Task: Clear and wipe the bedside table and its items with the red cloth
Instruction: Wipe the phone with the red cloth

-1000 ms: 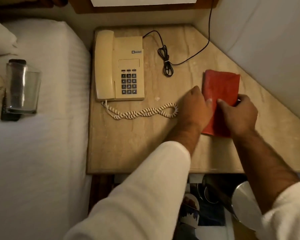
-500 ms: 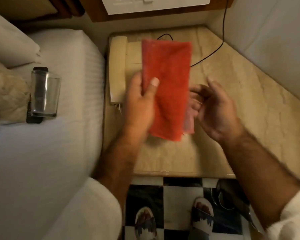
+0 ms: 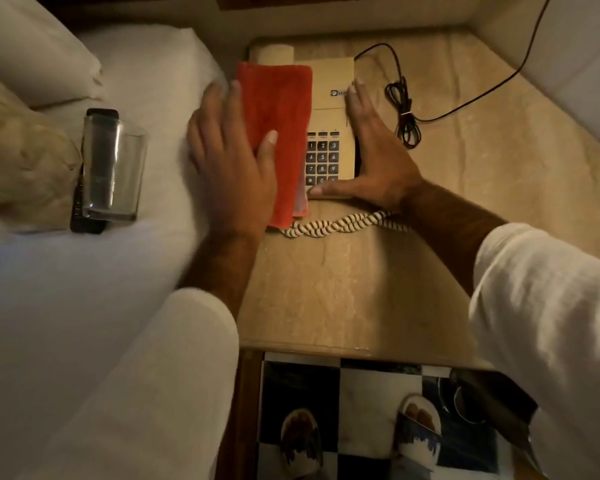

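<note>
A person in white sleeves leans over a marble bedside surface (image 3: 343,299), the left hand (image 3: 229,161) pressing a folded red cloth (image 3: 274,133) onto the handset side of a beige telephone (image 3: 329,109). The left thumb lies over the cloth's near half and the fingers reach past its left edge, clamping the cloth flat against the phone. The right hand (image 3: 378,161) is spread wide with nothing in it, fingers along the phone's right flank and thumb along its front edge, bracing the body. The keypad shows between the two hands. A coiled handset cord (image 3: 336,225) trails across the surface just in front of the phone, and a thin black cable (image 3: 406,112) loops just beside its right side.

On the bed (image 3: 84,289) to the left, well apart from the phone, a clear drinking glass (image 3: 113,171) lies over a dark remote control (image 3: 90,188), apparently already cleared off the surface.

The step in hand appears to be wiping the telephone. To do it well, the bracing hand should hold the base firm so the phone does not slide toward the bed edge, while the cloth travels in long strokes down the handset without lifting it off its cradle. The keypad calls for lighter pressure, and both cords are best kept clear of the cloth so they are not dragged.
</note>
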